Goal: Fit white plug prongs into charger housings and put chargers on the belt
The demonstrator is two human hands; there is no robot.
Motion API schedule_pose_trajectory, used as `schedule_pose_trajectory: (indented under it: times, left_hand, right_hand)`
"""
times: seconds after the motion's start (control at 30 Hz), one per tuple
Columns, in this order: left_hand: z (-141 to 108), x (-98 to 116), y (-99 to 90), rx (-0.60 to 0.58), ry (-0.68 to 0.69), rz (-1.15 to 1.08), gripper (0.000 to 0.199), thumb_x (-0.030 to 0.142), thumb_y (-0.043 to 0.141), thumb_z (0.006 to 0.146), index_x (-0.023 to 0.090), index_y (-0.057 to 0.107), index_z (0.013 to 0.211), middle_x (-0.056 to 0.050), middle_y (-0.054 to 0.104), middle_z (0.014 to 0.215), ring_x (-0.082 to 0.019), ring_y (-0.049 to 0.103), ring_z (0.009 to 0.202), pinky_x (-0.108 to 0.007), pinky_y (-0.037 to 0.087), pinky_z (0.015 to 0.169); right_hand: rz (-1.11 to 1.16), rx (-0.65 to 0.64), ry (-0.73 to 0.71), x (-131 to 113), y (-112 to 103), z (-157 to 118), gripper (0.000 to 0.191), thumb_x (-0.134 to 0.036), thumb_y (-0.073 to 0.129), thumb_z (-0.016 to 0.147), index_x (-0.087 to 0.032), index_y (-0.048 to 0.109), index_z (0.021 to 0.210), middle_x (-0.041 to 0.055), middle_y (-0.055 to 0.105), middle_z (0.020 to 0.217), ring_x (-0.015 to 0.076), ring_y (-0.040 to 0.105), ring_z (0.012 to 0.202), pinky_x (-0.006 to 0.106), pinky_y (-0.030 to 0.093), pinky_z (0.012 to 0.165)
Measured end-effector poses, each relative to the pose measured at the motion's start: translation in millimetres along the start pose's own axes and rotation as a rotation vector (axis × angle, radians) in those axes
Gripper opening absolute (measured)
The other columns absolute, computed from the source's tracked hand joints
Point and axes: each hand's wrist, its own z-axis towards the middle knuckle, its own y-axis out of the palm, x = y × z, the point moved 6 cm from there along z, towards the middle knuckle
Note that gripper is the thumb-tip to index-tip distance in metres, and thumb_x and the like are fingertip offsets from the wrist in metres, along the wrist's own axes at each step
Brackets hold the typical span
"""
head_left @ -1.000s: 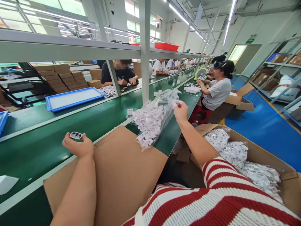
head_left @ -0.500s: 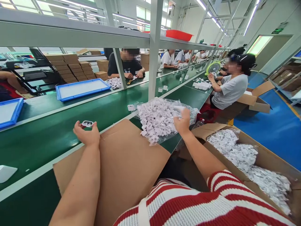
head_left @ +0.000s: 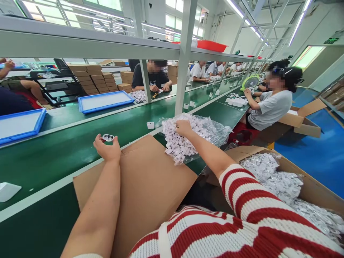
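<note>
Shifted leftward since the earlier frame, the right hand (head_left: pixel 183 128) now bends its fingers into the far side of the white pile (head_left: pixel 178 148); whether they clamp a piece cannot be told. At far left, a white block (head_left: pixel 9 191) lies on the green tabletop (head_left: pixel 53 157), beyond the pale strip (head_left: pixel 40 194). Next, the left hand (head_left: pixel 109 150) is clamped on a white casing (head_left: pixel 108 137), thumb against fingers, above that surface; a slackening thumb could drop it there. Cardboard (head_left: pixel 150 182) overhangs the tabletop's near edge. One loose piece (head_left: pixel 150 125) stands beyond the strip, just left of the pile. Clear plastic bag (head_left: pixel 219 129) film spreads rightward to the tabletop's near edge; if the right hand drags it, pieces could spill over that edge, towards the carton (head_left: pixel 317 188)
</note>
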Motion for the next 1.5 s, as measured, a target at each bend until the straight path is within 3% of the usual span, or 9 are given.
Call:
schedule_pose_trajectory:
  times: [0.2, 0.33, 0.4, 0.57, 0.77, 0.93, 1.2, 1.4, 1.5]
  left_hand:
    - [-1, 0, 5.5, -0.025, 0.0, -0.035, 0.074, 0.03, 0.078, 0.08, 0.009, 0.046, 0.143, -0.019, 0.054, 0.137, -0.029, 0.06, 0.121, -0.042, 0.045, 0.111]
    - [-1, -7, 7.0, -0.029, -0.021, -0.011, 0.066, 0.023, 0.075, 0.083, 0.004, 0.048, 0.14, -0.023, 0.051, 0.138, -0.033, 0.052, 0.132, -0.045, 0.039, 0.117]
    - [-2, -12, 5.6, -0.014, -0.08, -0.001, 0.064, 0.018, 0.074, 0.084, 0.002, 0.047, 0.14, -0.025, 0.048, 0.14, -0.033, 0.05, 0.134, -0.046, 0.037, 0.118]
    - [-7, -13, 2.0, -0.016, -0.184, -0.013, 0.064, 0.016, 0.074, 0.084, 0.006, 0.045, 0.14, -0.024, 0.043, 0.143, -0.032, 0.053, 0.129, -0.047, 0.04, 0.116]
    - [-12, 15, 3.0, -0.158, -0.095, 0.019, 0.075, 0.02, 0.08, 0.077, 0.01, 0.046, 0.143, -0.019, 0.052, 0.133, -0.032, 0.055, 0.127, -0.046, 0.043, 0.114]
    - [-34, 32, -16.2, -0.377, -0.005, -0.084, 0.081, 0.032, 0.085, 0.074, 0.013, 0.049, 0.144, -0.013, 0.058, 0.127, -0.028, 0.064, 0.113, -0.044, 0.049, 0.107]
    - [-130, 39, -67.8, -0.945, -0.164, -0.338, 0.083, 0.051, 0.082, 0.075, 0.022, 0.049, 0.146, -0.013, 0.063, 0.138, -0.03, 0.062, 0.128, -0.05, 0.049, 0.114]
    - [-154, 52, -84.2, -0.79, -0.059, -0.17, 0.065, 0.056, 0.079, 0.078, 0.022, 0.063, 0.131, -0.011, 0.065, 0.132, -0.032, 0.062, 0.124, -0.048, 0.051, 0.11]
    - [-161, 61, -80.9, -0.883, -0.023, -0.238, 0.046, 0.057, 0.07, 0.086, 0.024, 0.071, 0.119, -0.007, 0.071, 0.116, -0.028, 0.068, 0.107, -0.042, 0.057, 0.098]
  right_hand:
    - [0.43, 0.085, 0.024, -7, -11, -29, 0.047, -0.023, 0.055, 0.079, -0.017, 0.066, 0.124, 0.0068, 0.071, 0.103, 0.02, 0.065, 0.085, 0.034, 0.053, 0.082]
    - [1.271, -0.128, -0.017, -52, -3, -58, 0.066, -0.03, 0.07, 0.068, -0.027, 0.059, 0.133, 0.0002, 0.072, 0.103, 0.0137, 0.066, 0.071, 0.033, 0.056, 0.076]
    - [1.422, -0.249, -0.041, -79, 3, -70, 0.062, -0.028, 0.075, 0.064, -0.028, 0.064, 0.126, -0.0003, 0.074, 0.107, 0.0123, 0.067, 0.071, 0.03, 0.056, 0.073]
    - [1.519, -0.448, -0.066, -128, 45, -86, 0.042, -0.034, 0.083, 0.064, -0.023, 0.074, 0.104, 0.0017, 0.079, 0.095, 0.0138, 0.069, 0.073, 0.028, 0.056, 0.07]
    - [1.544, -0.537, 0.067, -135, 97, -105, 0.047, -0.031, 0.082, 0.062, -0.025, 0.076, 0.108, 0.0004, 0.08, 0.089, 0.0138, 0.07, 0.072, 0.03, 0.058, 0.073]
    - [1.653, -0.567, 0.108, -127, 92, -109, 0.043, -0.033, 0.09, 0.057, -0.02, 0.077, 0.096, 0.0039, 0.079, 0.091, 0.0157, 0.072, 0.077, 0.035, 0.06, 0.083]
    - [1.613, -0.708, 0.11, -130, 89, -120, 0.052, -0.036, 0.097, 0.05, -0.021, 0.075, 0.095, 0.0036, 0.078, 0.098, 0.0175, 0.071, 0.085, 0.03, 0.055, 0.076]
    - [1.503, -0.718, 0.215, -126, 101, -127, 0.048, -0.044, 0.094, 0.051, -0.021, 0.074, 0.088, -0.003, 0.07, 0.074, 0.0086, 0.057, 0.06, 0.025, 0.05, 0.062]
    - [1.422, -0.632, 0.174, -126, 103, -128, 0.049, -0.05, 0.092, 0.055, -0.021, 0.072, 0.089, -0.0015, 0.07, 0.075, 0.0112, 0.059, 0.062, 0.028, 0.052, 0.063]
